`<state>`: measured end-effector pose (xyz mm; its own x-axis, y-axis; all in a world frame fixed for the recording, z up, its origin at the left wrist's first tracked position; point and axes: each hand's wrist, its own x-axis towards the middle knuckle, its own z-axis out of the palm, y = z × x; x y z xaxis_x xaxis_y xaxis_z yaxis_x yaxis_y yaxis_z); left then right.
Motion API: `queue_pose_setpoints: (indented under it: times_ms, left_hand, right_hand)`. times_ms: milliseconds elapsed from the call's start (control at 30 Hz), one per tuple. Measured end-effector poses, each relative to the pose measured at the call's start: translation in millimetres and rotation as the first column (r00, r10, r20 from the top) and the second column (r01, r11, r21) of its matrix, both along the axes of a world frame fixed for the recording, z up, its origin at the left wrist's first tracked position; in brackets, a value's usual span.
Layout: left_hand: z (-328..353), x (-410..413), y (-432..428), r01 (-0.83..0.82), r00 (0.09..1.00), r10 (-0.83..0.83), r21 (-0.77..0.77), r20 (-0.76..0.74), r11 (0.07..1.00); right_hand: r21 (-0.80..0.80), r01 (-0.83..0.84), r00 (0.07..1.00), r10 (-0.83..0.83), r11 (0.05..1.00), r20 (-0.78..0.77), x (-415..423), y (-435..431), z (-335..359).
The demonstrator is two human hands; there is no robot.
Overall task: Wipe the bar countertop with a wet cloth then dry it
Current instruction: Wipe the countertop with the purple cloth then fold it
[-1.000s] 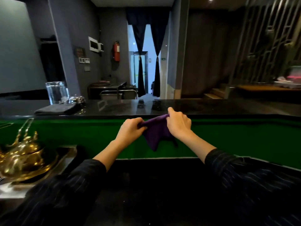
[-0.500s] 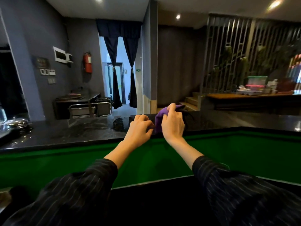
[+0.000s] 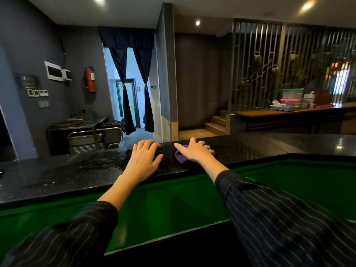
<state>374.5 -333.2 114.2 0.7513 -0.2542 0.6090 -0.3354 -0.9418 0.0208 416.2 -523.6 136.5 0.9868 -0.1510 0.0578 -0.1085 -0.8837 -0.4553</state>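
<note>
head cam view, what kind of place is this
Most likely a bar or restaurant seen from behind the counter. A long black speckled countertop runs across the view, a steel service trolley stands beyond it, and a fire extinguisher hangs on the wall by a curtained doorway.

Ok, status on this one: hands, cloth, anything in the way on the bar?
Right hand flat on purple cloth, pressing it to the black countertop. Left hand open, palm down, empty. Wipe path clear.
</note>
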Motion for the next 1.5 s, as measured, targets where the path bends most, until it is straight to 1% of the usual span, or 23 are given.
queue_pose_setpoints:
  times_ms: [67, 133, 233, 333, 400, 467, 567, 633, 733, 800, 867, 900, 933, 1000, 1067, 1133, 1167, 1200, 1267, 1333, 1400, 1467, 1500]
  left_hand:
    - [-1.1, 1.9, 0.0, -0.009, 1.000, 0.009, 0.017, -0.002, 1.000]
    - [-2.0, 1.2, 0.7, -0.027, 1.000, 0.027, 0.018, -0.001, 0.999]
    - [-4.3, -0.8, 1.5, -0.017, 1.000, 0.016, 0.030, 0.011, 0.999]
    - [-6.7, -1.5, 2.6, -0.007, 1.000, 0.007, 0.043, 0.019, 0.999]
    - [-8.2, -0.6, 2.1, 0.002, 1.000, -0.003, 0.062, 0.021, 0.998]
    - [-9.5, 1.3, 0.7, 0.009, 1.000, -0.011, 0.089, 0.029, 0.996]
    - [-9.1, 2.3, -4.2, 0.005, 0.999, -0.009, 0.130, 0.032, 0.992]
    - [-7.7, 2.8, -6.7, 0.004, 1.000, -0.006, 0.141, 0.011, 0.990]
    - [-6.5, 3.1, -5.7, -0.015, 1.000, 0.017, 0.162, -0.010, 0.987]
    - [-5.7, 2.6, -4.2, -0.002, 0.999, 0.008, 0.146, -0.044, 0.989]
    - [-4.0, -0.8, 1.6, 0.057, 0.995, -0.049, 0.091, -0.090, 0.994]
    - [-3.5, -4.2, 8.5, 0.097, 0.989, -0.086, 0.088, -0.120, 0.991]
    - [-3.5, -8.7, 18.6, 0.135, 0.983, -0.117, 0.124, -0.145, 0.983]
    - [-4.7, -18.6, 44.6, 0.188, 0.973, -0.152, 0.215, -0.173, 0.958]
    - [-5.0, -28.2, 67.2, 0.204, 0.963, -0.152, 0.234, -0.222, 0.951]
    - [-4.4, -33.6, 74.1, 0.223, 0.947, -0.154, 0.231, -0.282, 0.947]
    - [-3.8, -34.2, 72.4, 0.230, 0.941, -0.152, 0.240, -0.303, 0.943]
    - [-3.1, -33.8, 69.7, 0.226, 0.936, -0.140, 0.244, -0.324, 0.943]
    - [-2.2, -32.7, 67.0, 0.186, 0.934, -0.097, 0.235, -0.344, 0.954]
    - [-2.7, -32.7, 68.0, 0.155, 0.941, -0.072, 0.232, -0.329, 0.960]
    - [-2.9, -33.0, 68.9, 0.141, 0.945, -0.063, 0.227, -0.320, 0.963]
    - [-4.2, -34.0, 69.0, 0.118, 0.945, -0.045, 0.208, -0.325, 0.971]
    - [-4.7, -34.2, 69.1, 0.108, 0.946, -0.038, 0.204, -0.321, 0.973]
  right_hand:
    - [-0.107, 0.017, 1.000, -0.018, 0.994, -0.012, 5.3, 13.0, -6.1]
    - [-0.179, -0.054, 0.998, 0.057, 0.982, 0.013, 6.7, 21.4, -15.3]
    - [-0.207, -0.217, 0.976, 0.214, 0.954, -0.041, 7.6, 10.4, -17.5]
    - [-0.221, -0.279, 0.959, 0.259, 0.934, -0.117, 9.7, -20.0, -11.6]
    - [-0.207, -0.254, 0.963, 0.227, 0.945, -0.148, 14.8, -40.5, -9.0]
    - [-0.178, -0.184, 0.976, 0.158, 0.967, -0.151, 23.8, -52.4, -7.7]
    - [-0.183, -0.103, 0.988, 0.079, 0.978, -0.131, 39.4, -43.7, -5.7]
    - [-0.192, -0.104, 0.988, 0.080, 0.976, -0.130, 52.2, -26.1, -5.8]
    - [-0.217, -0.214, 0.973, 0.187, 0.952, -0.137, 64.4, 5.2, -6.2]
    - [-0.181, -0.353, 0.933, 0.331, 0.918, -0.140, 55.4, 16.8, -4.7]
    - [-0.061, -0.484, 0.870, 0.473, 0.873, -0.141, 41.5, 10.6, 1.5]
    - [0.016, -0.498, 0.857, 0.495, 0.867, -0.143, 35.9, 0.0, 6.3]
    - [0.073, -0.476, 0.864, 0.481, 0.876, -0.147, 34.5, -14.8, 9.6]
    - [0.074, -0.350, 0.919, 0.358, 0.934, -0.163, 41.6, -47.2, 11.7]
    - [-0.055, -0.145, 0.982, 0.136, 0.988, -0.130, 54.7, -65.8, 8.5]
    - [-0.163, 0.066, 0.991, -0.083, 0.985, -0.102, 62.2, -60.7, 0.7]
    - [-0.199, 0.131, 0.986, -0.149, 0.971, -0.081, 62.4, -49.9, -1.8]
    - [-0.236, 0.144, 0.986, -0.161, 0.961, -0.053, 63.3, -35.0, -3.3]
    - [-0.256, 0.047, 0.999, -0.052, 0.966, -0.012, 68.5, 0.0, -4.3]
    - [-0.226, -0.148, 0.989, 0.146, 0.963, -0.024, 75.5, 40.3, -4.9]
    - [-0.160, -0.350, 0.937, 0.345, 0.923, -0.058, 76.8, 77.9, -6.2]
    - [-0.033, -0.520, 0.852, 0.516, 0.853, -0.088, 66.7, 97.9, -7.3]
    - [0.043, -0.573, 0.814, 0.574, 0.819, -0.088, 61.6, 97.0, -6.9]
